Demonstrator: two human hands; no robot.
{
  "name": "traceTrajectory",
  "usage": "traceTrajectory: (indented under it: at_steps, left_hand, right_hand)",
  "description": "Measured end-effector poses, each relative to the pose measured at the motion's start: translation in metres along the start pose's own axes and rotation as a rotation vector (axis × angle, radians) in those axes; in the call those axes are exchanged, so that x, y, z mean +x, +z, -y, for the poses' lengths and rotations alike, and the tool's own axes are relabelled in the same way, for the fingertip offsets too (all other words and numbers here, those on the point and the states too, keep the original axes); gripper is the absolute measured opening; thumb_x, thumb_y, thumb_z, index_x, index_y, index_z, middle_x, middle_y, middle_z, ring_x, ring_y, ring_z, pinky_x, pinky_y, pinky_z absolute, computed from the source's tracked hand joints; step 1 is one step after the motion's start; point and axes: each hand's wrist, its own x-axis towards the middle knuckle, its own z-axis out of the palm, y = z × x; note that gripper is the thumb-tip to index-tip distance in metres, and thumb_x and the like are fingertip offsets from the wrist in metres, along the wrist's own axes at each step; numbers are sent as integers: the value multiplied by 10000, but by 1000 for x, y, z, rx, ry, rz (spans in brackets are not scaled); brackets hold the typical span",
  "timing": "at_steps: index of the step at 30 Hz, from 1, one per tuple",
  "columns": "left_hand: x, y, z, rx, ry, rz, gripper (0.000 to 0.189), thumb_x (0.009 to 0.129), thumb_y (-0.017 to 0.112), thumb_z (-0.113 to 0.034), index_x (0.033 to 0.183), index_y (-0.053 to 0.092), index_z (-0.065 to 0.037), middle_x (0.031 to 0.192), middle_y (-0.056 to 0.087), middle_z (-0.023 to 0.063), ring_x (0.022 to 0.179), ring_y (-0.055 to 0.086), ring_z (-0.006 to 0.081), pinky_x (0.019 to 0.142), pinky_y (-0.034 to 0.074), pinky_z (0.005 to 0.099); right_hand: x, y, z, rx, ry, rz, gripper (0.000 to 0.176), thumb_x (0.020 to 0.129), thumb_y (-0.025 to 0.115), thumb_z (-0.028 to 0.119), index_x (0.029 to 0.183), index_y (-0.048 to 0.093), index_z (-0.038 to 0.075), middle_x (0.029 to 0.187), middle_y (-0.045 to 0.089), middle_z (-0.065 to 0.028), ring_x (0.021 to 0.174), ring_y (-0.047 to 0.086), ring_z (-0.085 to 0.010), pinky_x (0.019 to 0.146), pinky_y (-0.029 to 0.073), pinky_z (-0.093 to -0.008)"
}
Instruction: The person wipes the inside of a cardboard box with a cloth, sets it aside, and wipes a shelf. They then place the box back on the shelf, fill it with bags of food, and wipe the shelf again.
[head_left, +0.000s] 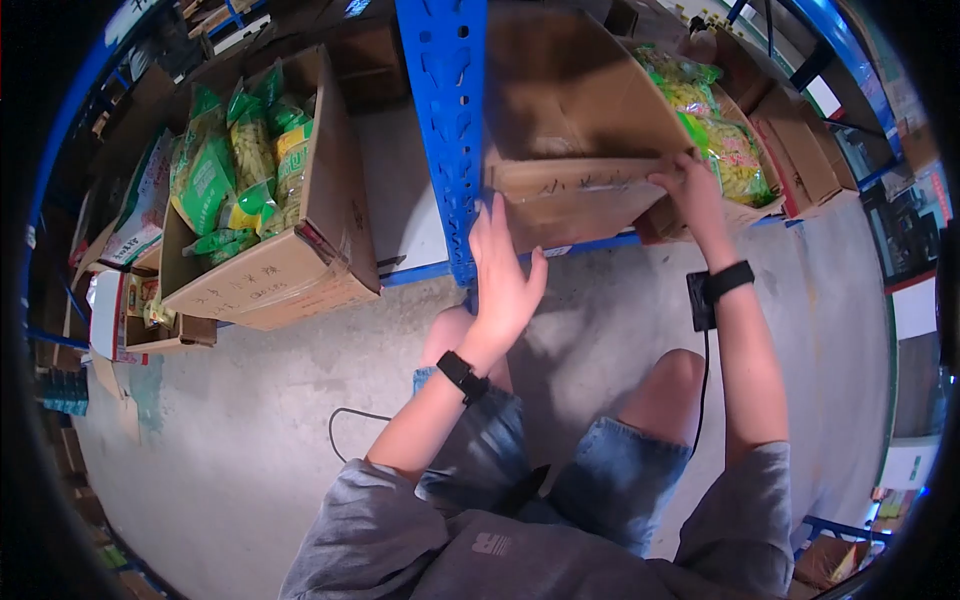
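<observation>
An open cardboard box (575,205) with handwriting on its front stands on the shelf right of the blue upright; what shows of its inside is bare brown cardboard. My left hand (505,275) is at its front left corner, fingers stretched out and thumb apart, close to the upright. At the front right corner, my right hand (693,198) has its fingers bent over the top edge of the box, gripping it. Just beyond that hand are green and clear bags (735,155) of pale yellow food in another carton.
The perforated blue upright (440,110) divides the shelf. On its left, a carton (270,285) holds several green-and-clear bags (240,160). A smaller box (170,335) stands farther left. Below are the concrete floor (270,400) and a black cable (340,412) beside my knees.
</observation>
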Motion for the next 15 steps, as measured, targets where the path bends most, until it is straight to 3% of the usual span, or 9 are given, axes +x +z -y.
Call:
traceTrajectory:
  at_steps: [3,7,10,15]
  left_hand:
    - [13,8,8,-23,6,49,724,695,536,-49,1286,125,33,1244,216,330,1146,240,430,971,197,425]
    - [20,14,11,-63,-33,20,730,691,552,-52,1290,141,19,1264,205,331,1187,220,421,985,192,395]
    - [16,6,10,-125,-32,56,728,693,558,-65,1293,153,12,1266,203,331,1198,216,406,986,197,391]
    - [6,-13,20,-274,54,137,738,698,571,-80,1304,155,-14,1281,186,327,1223,186,392,992,179,376]
  right_hand:
    - [16,13,-5,-27,10,-7,335,647,671,217,913,589,30,881,573,-177,846,525,-332,741,419,-367]
    - [35,25,-18,-1,-7,36,355,650,677,232,927,583,31,884,574,-178,821,546,-319,728,428,-356]
    - [33,22,-15,-13,18,71,312,681,648,245,929,584,66,994,504,-210,874,505,-376,774,416,-408]
    - [35,11,-7,27,29,178,382,674,651,291,949,566,40,965,528,-203,877,520,-352,757,417,-405]
